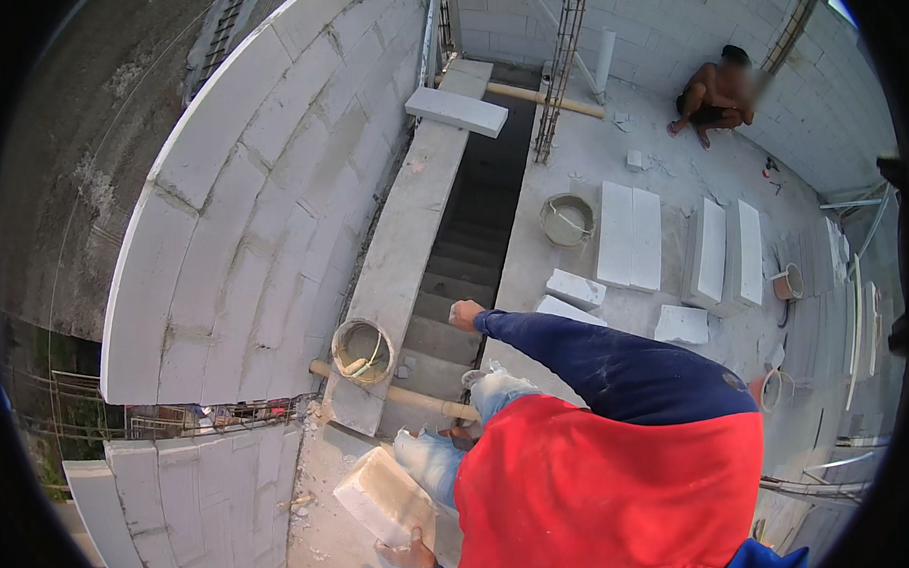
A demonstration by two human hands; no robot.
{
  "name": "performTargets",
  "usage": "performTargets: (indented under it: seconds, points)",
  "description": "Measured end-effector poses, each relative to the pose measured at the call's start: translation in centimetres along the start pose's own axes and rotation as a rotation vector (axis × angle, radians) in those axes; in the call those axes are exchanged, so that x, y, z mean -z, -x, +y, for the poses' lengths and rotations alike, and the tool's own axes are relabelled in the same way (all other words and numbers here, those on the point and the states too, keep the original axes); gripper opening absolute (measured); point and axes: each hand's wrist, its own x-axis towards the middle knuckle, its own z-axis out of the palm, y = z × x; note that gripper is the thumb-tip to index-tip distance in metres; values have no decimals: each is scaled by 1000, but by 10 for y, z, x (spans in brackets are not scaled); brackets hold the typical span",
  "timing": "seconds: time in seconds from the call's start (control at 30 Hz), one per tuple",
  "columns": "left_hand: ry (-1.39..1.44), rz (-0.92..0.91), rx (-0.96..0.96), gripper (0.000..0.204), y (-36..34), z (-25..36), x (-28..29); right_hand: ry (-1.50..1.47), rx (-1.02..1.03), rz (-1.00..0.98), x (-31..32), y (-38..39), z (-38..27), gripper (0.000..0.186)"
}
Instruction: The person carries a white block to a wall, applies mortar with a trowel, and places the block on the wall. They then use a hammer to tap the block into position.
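My left hand [409, 554] grips the lower edge of a pale aerated concrete block [384, 495], its fingers on the near side. The block is tilted beside my jeans-clad leg [431, 463]. Stretched out ahead of me over the stairwell [455, 284], my right hand [464, 316] is closed; I cannot make out whether anything is in it. Left of that hand, a round bucket [364, 349] with a tool inside stands on a concrete plank [398, 256]. Another block [457, 112] lies across the plank's far end.
A curved block wall [261, 191] rises on the left. Bamboo poles [434, 403] cross the stair opening. Right of it are a mortar bucket [567, 220], several white blocks [628, 236] and a rebar column [564, 70]. A person [716, 95] sits by the far wall.
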Motion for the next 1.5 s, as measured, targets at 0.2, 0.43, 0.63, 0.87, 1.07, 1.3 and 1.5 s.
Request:
performTargets:
  seconds: [0.2, 0.43, 0.63, 0.87, 1.07, 1.3, 1.5]
  points:
    - [-34, -78, -86, 65, -97, 56, 40, -361, -74, 131, -5, -6, -82, 29]
    - [26, -266, -168, 64, -218, -12, 93, -32, -616, -97, -124, 113, -30, 35]
    - [-193, -281, -307, 71, -333, -163, 166, -106, -1036, -244, -253, 272, -99, 30]
    - [-262, -395, -167, 72, -414, -234, 260, -5, -90, -109, -407, 324, -214, 18]
    - [-419, -509, -143, 97, -460, -267, 289, -776, -961, -12, -332, 265, -310, 29]
    - [-525, -539, -172, 108, -490, -260, 255, -812, -822, 82, -284, 199, -356, 32]
    - [-566, -681, -99, 113, -520, -200, 202, -791, -900, -104, -282, 131, -338, 31]
